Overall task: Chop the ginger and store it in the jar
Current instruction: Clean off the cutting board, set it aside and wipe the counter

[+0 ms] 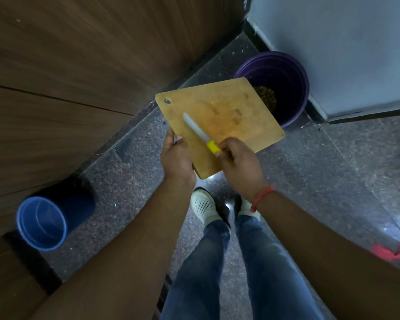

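A wooden cutting board [229,112] hangs in the air above the floor, its far corner over a purple bin [289,79]. My left hand [177,155] grips the board's near left edge. My right hand [238,162] holds a knife [200,132] by its yellow handle, the blade lying flat across the board and pointing away to the left. A few small brownish scraps lie on the board's surface. No ginger pieces or jar are in view.
A blue bucket [41,224] stands on the floor at the lower left, beside wooden cabinet fronts [67,65]. A pale wall or appliance side [344,42] rises behind the purple bin, which holds dark waste. My legs and white shoes stand on the speckled stone floor [333,158].
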`<state>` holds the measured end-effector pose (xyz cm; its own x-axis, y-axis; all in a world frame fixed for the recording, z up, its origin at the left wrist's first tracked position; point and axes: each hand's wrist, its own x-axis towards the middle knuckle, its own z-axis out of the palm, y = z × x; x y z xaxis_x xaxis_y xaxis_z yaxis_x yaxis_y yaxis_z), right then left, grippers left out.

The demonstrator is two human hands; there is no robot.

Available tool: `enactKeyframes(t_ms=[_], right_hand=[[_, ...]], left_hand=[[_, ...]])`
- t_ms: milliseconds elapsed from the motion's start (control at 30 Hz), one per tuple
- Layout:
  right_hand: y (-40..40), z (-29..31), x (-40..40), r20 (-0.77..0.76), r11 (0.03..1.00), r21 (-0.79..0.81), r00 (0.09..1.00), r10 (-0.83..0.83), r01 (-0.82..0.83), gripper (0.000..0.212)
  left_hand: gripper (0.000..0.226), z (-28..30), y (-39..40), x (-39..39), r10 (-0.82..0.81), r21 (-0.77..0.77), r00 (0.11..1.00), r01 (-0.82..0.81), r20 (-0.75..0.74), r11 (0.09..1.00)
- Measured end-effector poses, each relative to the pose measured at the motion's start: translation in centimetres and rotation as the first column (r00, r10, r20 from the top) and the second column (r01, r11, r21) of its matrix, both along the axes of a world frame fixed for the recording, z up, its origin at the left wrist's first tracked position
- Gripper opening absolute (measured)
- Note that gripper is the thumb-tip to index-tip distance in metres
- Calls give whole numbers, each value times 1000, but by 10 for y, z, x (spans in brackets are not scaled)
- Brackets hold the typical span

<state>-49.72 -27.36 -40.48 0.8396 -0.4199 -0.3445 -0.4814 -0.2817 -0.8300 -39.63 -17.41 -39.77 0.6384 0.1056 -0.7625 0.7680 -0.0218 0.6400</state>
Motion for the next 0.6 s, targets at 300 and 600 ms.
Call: enactKeyframes(t_ms=[300,600], right_hand=[[-5,-3,-38,-147,976,-12,965,-219,219,3],[-28,-32,-42,-335,917,-117,854,-398,382,6]], left_hand=[[41,-5,14,8,5,33,1000,-5,-4,999],[42,-2,16,4,-7,31,1000,6,18,999]])
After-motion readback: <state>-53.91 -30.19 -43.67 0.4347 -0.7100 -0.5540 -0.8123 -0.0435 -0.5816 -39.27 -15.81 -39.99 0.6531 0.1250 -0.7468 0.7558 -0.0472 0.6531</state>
